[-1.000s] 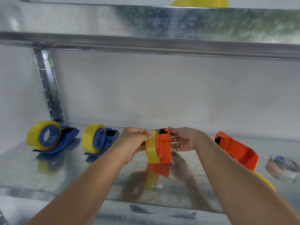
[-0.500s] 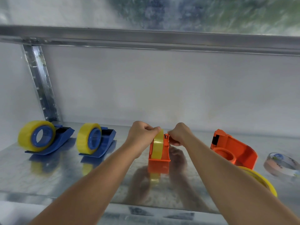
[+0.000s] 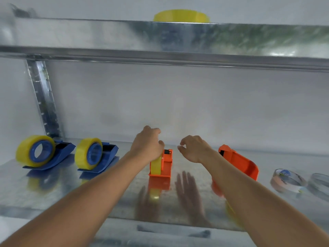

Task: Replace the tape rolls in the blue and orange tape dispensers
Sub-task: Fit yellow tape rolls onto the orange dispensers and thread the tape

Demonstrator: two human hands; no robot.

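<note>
An orange dispenser with a yellow tape roll in it stands on the metal shelf in the middle. My left hand rests on top of that roll, fingers curled over it. My right hand hovers just right of the dispenser, fingers loosely curled, holding nothing. A second orange dispenser lies behind my right forearm. Two blue dispensers with yellow rolls stand at the left.
Two clear, nearly used-up tape rolls lie at the right. A yellow roll sits on the upper shelf. A perforated steel upright stands at the back left. A white wall closes the back.
The orange dispenser with its yellow roll now stands on the shelf. My right hand has let go of it and moved off to the right. My left hand stays on the roll.
</note>
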